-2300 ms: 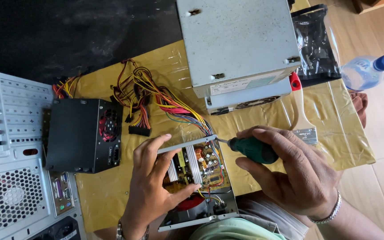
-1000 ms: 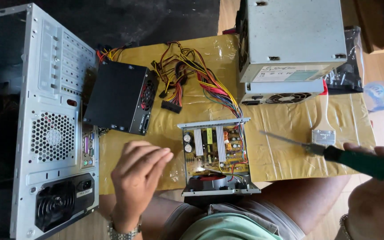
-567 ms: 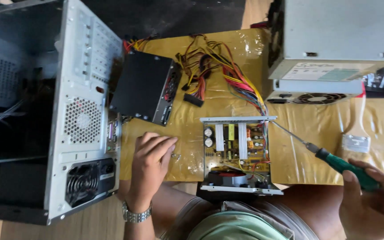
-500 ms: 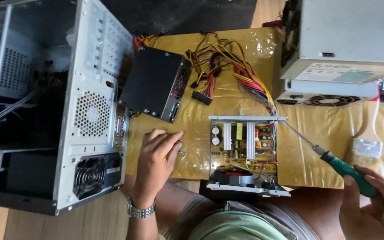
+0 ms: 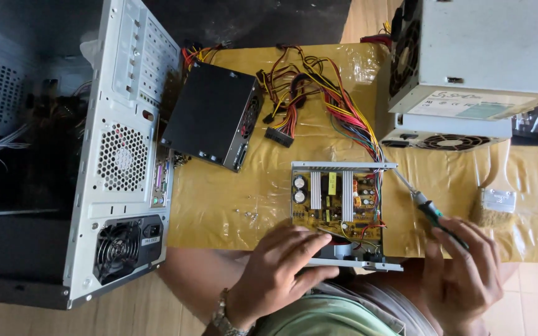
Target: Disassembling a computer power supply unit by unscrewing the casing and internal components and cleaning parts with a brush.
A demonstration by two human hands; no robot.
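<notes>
Yellow circuit board is lying exposed in the opened power supply (image 5: 342,208), so the cover is evidently off already, while the board itself looks still seated in its tray. The left hand (image 5: 276,274) is resting flat, fingers spread, on the unit's near edge. The right hand (image 5: 463,274) is gripping a green-handled screwdriver (image 5: 428,208), just right of the unit, its long axis running diagonally, tip pointing up-left toward the unit's far right corner. A paintbrush (image 5: 496,200) is lying further right.
</notes>
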